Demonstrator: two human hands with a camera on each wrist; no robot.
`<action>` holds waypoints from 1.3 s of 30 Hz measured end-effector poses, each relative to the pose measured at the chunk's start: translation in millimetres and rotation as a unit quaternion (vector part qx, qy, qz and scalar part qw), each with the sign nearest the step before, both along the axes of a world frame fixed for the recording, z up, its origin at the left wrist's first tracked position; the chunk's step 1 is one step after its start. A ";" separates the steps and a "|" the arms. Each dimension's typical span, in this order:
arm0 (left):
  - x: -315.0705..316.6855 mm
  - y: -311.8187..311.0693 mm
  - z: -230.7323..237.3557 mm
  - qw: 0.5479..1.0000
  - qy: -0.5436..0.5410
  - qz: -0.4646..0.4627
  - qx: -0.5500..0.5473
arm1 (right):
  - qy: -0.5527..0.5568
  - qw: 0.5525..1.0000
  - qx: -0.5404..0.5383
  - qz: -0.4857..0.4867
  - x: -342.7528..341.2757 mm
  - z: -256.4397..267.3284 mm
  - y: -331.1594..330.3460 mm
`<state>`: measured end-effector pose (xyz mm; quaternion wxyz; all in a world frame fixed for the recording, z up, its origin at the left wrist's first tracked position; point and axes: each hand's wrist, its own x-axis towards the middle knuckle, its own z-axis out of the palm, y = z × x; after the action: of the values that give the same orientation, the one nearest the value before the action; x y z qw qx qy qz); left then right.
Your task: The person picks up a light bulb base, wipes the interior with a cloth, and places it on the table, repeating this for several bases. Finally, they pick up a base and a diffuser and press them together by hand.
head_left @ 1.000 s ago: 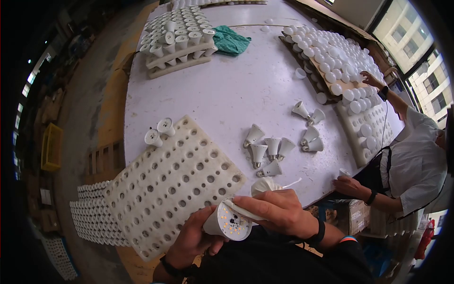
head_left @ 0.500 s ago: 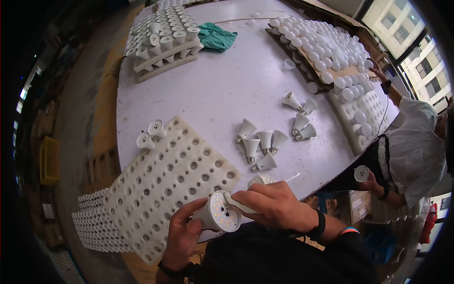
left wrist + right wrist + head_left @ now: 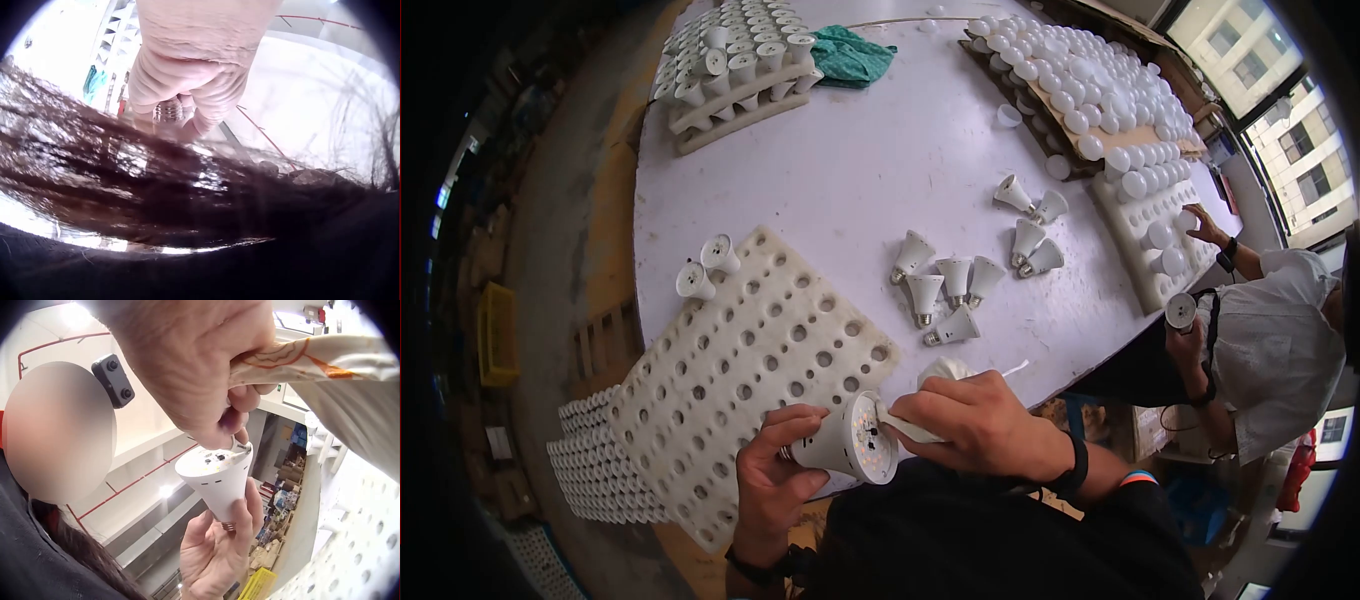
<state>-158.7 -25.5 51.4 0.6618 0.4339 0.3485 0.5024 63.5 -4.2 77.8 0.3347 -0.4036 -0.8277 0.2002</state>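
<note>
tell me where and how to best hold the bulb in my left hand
Set the grip round the narrow screw end of the bulb, probably from your left: the body flares toward its wide face, which points right, so a low hold should leave that face clear.

- Broad, pale desk point(image 3: 820, 170) across the middle, lightly specked
- Grey floor point(image 3: 550, 230) to its left, with a yellow crate point(image 3: 497, 335)
- Dark-framed window point(image 3: 1235, 60) at upper right, pale building point(image 3: 1298, 147) outside
- Overhead, in the right wrist view, bright lamp point(image 3: 75, 315) and red pipe point(image 3: 65, 340)

Light-bulb workshop, perforated tray point(image 3: 757, 375), heaped white domes point(image 3: 1090, 88)
</note>
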 end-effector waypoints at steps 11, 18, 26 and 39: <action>3.0 4.6 -12.4 0.999 -0.041 0.006 0.032 | 0.072 0.990 -0.121 0.004 1.7 4.7 2.1; 18.4 47.8 -52.2 0.891 -0.341 0.050 -0.295 | 0.161 0.947 -0.273 -0.059 14.5 -0.2 16.0; 38.1 90.6 -101.4 0.864 -0.366 -0.012 -0.345 | 0.200 0.923 -0.292 -0.152 31.1 -17.0 33.0; 90.9 179.5 -173.6 0.849 0.516 0.085 0.070 | 0.139 0.923 -0.314 -0.174 34.0 -38.6 65.0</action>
<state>-67.8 154.1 -122.2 0.3091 0.6449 0.6391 0.2830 97.4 60.8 39.2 0.3317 -0.5941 -0.5841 0.4426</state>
